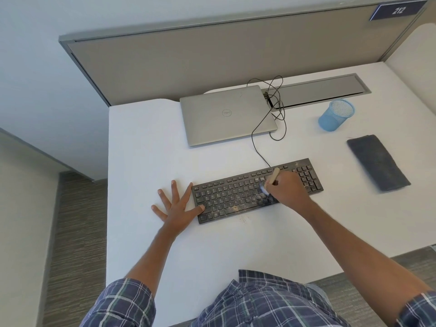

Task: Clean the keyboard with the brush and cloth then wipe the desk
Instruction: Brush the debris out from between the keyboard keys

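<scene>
Nearest to me, the left hand (pixel 175 206) lies flat on the white tabletop (pixel 146 142), fingers straight and spread and holding nothing. Its thumb touches the front left corner of the flat black keyboard (pixel 236 197). That looks like a sensible brace, and I'd press there so the board cannot skid under the strokes.

The right hand (pixel 286 191) is curled round the small pale wooden-handled brush (pixel 273 177), bristles down on the keys right of centre. Pale grit (pixel 236 208) speckles the middle front rows, and a little has spilled onto the tabletop just in front. The step is brushing, and I'd judge it is best done in short, light strokes along each row. Draw the grit toward one edge rather than flicking it about (scattered crumbs only make more wiping). The number pad looks dusty too and wants the same.

The bristles are a blur, so I cannot tell their shape or which keys they touch. The right hand hides the keys beneath it.

Further right, well apart, the folded dark grey cloth (pixel 377 162) lies untouched. Beyond are a closed silver laptop (pixel 226 115) and a blue mesh pen cup (pixel 336 115), its contents unclear. The thin black cable (pixel 259 149) loops back from the keyboard, and where it ends I cannot make out.
</scene>
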{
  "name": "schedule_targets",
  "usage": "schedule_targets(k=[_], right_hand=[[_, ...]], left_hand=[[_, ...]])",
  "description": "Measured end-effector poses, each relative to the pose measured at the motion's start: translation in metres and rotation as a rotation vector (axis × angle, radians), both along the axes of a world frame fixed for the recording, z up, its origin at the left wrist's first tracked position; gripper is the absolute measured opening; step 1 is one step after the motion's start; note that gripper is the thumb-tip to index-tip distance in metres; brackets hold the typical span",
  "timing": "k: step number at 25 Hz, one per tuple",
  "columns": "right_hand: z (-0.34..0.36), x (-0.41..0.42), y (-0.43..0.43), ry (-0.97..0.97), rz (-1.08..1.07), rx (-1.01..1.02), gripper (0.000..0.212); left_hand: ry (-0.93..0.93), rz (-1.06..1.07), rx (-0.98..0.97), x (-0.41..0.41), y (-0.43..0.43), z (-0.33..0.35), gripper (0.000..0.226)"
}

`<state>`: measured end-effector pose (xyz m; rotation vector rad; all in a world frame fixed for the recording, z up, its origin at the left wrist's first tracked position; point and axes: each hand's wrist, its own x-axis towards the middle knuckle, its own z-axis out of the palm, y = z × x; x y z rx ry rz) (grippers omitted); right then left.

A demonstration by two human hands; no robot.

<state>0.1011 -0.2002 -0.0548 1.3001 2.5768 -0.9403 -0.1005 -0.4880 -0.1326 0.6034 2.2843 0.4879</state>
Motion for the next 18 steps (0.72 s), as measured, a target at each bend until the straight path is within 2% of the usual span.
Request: schedule_targets(k=[5, 9, 13, 16, 18], right_hand=[[0.013, -0.006, 0.004, -0.009, -0.017, 0.047, 0.032], [0.021, -0.013, -0.006, 0.046, -0.008, 0.046, 0.025], [0.011, -0.006, -0.005, -0.086, 0.044, 0.032, 0.036], [0.015, -0.006, -0.001, -0.092, 0.015, 0.000, 0.022], [0.020, -0.012, -0.003, -0.024, -0.001, 0.018, 0.022]], left_hand=[[-0.009, -0.004, 0.008, 0.000, 0.000, 0.001, 0.090], [-0.009, -0.004, 0.002, 0.000, -0.001, 0.001, 0.090], [-0.006, -0.009, 0.005, 0.000, -0.001, 0.001, 0.091], [-0.006, -0.012, 0.014, 0.000, -0.001, 0.000, 0.090], [-0.009, -0.011, 0.013, 0.000, -0.002, 0.001, 0.090]])
